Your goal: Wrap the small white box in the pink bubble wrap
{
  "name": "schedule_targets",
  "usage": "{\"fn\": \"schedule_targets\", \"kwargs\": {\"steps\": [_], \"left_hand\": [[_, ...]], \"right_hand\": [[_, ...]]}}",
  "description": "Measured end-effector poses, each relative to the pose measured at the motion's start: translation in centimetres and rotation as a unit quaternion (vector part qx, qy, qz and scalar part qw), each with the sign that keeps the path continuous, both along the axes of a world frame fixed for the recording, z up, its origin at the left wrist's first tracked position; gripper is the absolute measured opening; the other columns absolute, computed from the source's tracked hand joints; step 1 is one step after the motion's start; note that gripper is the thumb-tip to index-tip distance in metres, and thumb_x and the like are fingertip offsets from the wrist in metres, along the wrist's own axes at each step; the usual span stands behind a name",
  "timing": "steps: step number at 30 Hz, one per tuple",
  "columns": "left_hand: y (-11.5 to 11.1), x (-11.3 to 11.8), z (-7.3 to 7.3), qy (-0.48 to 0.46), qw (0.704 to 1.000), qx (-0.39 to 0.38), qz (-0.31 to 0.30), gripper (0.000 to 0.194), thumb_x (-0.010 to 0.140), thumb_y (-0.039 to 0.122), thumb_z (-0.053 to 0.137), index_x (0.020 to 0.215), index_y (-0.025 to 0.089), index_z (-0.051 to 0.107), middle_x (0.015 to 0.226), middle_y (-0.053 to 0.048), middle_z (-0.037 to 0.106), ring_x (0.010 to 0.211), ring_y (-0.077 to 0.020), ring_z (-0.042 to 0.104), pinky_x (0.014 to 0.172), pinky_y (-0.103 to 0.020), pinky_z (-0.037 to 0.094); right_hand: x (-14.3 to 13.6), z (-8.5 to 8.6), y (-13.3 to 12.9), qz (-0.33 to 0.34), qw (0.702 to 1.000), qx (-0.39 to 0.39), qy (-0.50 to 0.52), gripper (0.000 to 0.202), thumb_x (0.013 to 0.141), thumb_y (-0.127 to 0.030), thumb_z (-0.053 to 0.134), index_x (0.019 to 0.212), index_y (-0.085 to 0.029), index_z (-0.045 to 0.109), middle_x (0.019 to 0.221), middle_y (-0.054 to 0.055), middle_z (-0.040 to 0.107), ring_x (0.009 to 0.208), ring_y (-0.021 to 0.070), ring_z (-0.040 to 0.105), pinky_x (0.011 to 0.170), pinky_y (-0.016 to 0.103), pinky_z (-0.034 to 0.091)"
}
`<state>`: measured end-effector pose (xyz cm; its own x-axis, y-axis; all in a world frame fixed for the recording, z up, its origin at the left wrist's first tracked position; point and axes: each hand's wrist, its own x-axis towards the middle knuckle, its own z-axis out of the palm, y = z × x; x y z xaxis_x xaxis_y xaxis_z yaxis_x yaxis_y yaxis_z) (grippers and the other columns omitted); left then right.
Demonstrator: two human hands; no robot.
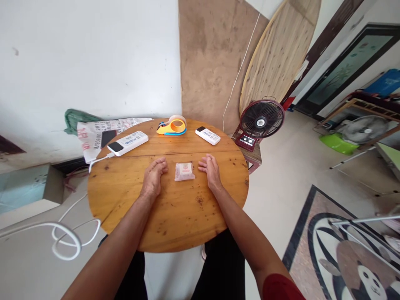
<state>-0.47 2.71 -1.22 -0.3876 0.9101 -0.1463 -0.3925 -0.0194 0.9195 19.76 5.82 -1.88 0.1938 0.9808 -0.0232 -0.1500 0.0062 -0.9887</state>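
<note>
Between my two hands lies a small packet (185, 171) in crinkled, clear wrapping, with a pale label printed in red. It rests flat on the round wooden table (181, 216), and neither hand touches it. To its left my left hand (153, 175) rests on its edge, open, its fingers loosely curved towards the packet. My right hand (211, 171) mirrors it on the other side, open with the fingers apart. Both palms face inward and hold nothing.
Behind the packet stand an orange and blue tape dispenser (172, 126), a white device with a black end (208, 135), and a larger one (128, 143) with a white cable. A dark red fan (260, 121) stands on a stool beyond the table's right edge.
</note>
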Motion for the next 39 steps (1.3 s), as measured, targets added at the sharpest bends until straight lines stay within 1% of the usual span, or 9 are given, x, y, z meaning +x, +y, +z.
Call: {"fn": "schedule_targets", "kwargs": {"steps": [5, 12, 15, 18, 22, 28, 32, 36, 39], "left_hand": [[-0.2, 0.3, 0.2, -0.026, 1.000, -0.012, -0.009, 0.042, 0.053, 0.034, 0.077, 0.087, 0.013, 0.068, 0.081, -0.003, 0.066, 0.075, -0.0148, 0.060, 0.069, -0.027, 0.046], [0.0, 0.3, 0.2, -0.063, 0.998, -0.011, -0.008, 0.037, 0.057, 0.037, 0.076, 0.083, 0.012, 0.068, 0.082, -0.006, 0.069, 0.081, -0.0176, 0.064, 0.083, -0.033, 0.049], [-0.2, 0.3, 0.3, -0.052, 0.998, -0.013, -0.014, 0.036, 0.054, 0.033, 0.077, 0.081, 0.012, 0.070, 0.084, -0.006, 0.070, 0.083, -0.0184, 0.064, 0.086, -0.034, 0.049], [-0.5, 0.4, 0.4, -0.021, 0.999, -0.017, -0.024, 0.037, 0.051, 0.031, 0.079, 0.083, 0.013, 0.071, 0.083, -0.005, 0.070, 0.080, -0.0177, 0.063, 0.086, -0.034, 0.048], [-0.7, 0.6, 0.2, 0.034, 0.999, -0.024, -0.033, 0.040, 0.051, 0.031, 0.079, 0.087, 0.015, 0.073, 0.083, -0.003, 0.071, 0.077, -0.0164, 0.060, 0.088, -0.034, 0.047], [-0.6, 0.8, -0.1, 0.070, 0.996, -0.018, -0.044, 0.044, 0.053, 0.033, 0.078, 0.093, 0.016, 0.072, 0.098, -0.006, 0.072, 0.093, -0.0217, 0.063, 0.098, -0.039, 0.044], [-0.7, 1.1, -0.2, 0.099, 0.993, 0.016, -0.064, 0.055, 0.053, 0.037, 0.078, 0.102, 0.014, 0.069, 0.110, -0.010, 0.071, 0.107, -0.0271, 0.062, 0.102, -0.042, 0.044], [-0.7, 1.5, -0.8, 0.144, 0.984, 0.033, -0.100, 0.067, 0.058, 0.042, 0.077, 0.116, 0.012, 0.062, 0.118, -0.014, 0.066, 0.107, -0.0283, 0.062, 0.097, -0.043, 0.048], [-0.5, 1.6, -1.5, 0.192, 0.974, 0.041, -0.114, 0.068, 0.064, 0.046, 0.073, 0.121, 0.012, 0.059, 0.122, -0.015, 0.063, 0.108, -0.0281, 0.062, 0.097, -0.044, 0.048]], "right_hand": [[-0.4, -0.1, -0.2, 0.019, 0.999, -0.005, 0.026, 0.040, 0.087, -0.053, 0.055, 0.111, -0.020, 0.054, 0.103, 0.008, 0.065, 0.081, 0.0172, 0.070, 0.066, 0.028, 0.058], [-0.3, 0.1, -0.3, 0.030, 0.999, -0.015, 0.038, 0.034, 0.086, -0.047, 0.058, 0.102, -0.017, 0.059, 0.090, 0.007, 0.069, 0.078, 0.0169, 0.070, 0.068, 0.029, 0.058], [-0.2, 0.2, -0.5, 0.052, 0.998, -0.011, 0.022, 0.029, 0.080, -0.040, 0.065, 0.097, -0.017, 0.061, 0.088, 0.006, 0.070, 0.078, 0.0153, 0.069, 0.073, 0.029, 0.057], [-0.1, 0.2, -0.7, 0.077, 0.997, -0.001, -0.003, 0.030, 0.072, -0.033, 0.071, 0.098, -0.019, 0.062, 0.093, 0.004, 0.070, 0.082, 0.0149, 0.067, 0.074, 0.028, 0.055], [-0.1, 0.3, -0.9, 0.094, 0.993, 0.043, -0.063, 0.034, 0.071, -0.033, 0.069, 0.101, -0.020, 0.065, 0.101, 0.005, 0.070, 0.091, 0.0173, 0.064, 0.078, 0.030, 0.054], [-0.2, 0.7, -1.2, 0.113, 0.982, 0.084, -0.123, 0.036, 0.073, -0.036, 0.069, 0.104, -0.018, 0.065, 0.107, 0.007, 0.070, 0.099, 0.0199, 0.064, 0.093, 0.036, 0.050], [-0.4, 0.8, -1.3, 0.124, 0.979, 0.070, -0.145, 0.045, 0.072, -0.039, 0.071, 0.111, -0.018, 0.063, 0.116, 0.010, 0.067, 0.110, 0.0225, 0.061, 0.097, 0.037, 0.048], [-0.5, 1.6, -0.8, 0.142, 0.979, 0.035, -0.144, 0.050, 0.073, -0.040, 0.070, 0.116, -0.018, 0.060, 0.124, 0.011, 0.063, 0.113, 0.0222, 0.060, 0.098, 0.037, 0.048], [-0.8, 2.7, 0.3, 0.170, 0.971, -0.008, -0.166, 0.051, 0.073, -0.042, 0.071, 0.117, -0.018, 0.061, 0.125, 0.010, 0.064, 0.112, 0.0210, 0.061, 0.093, 0.033, 0.049]]}}
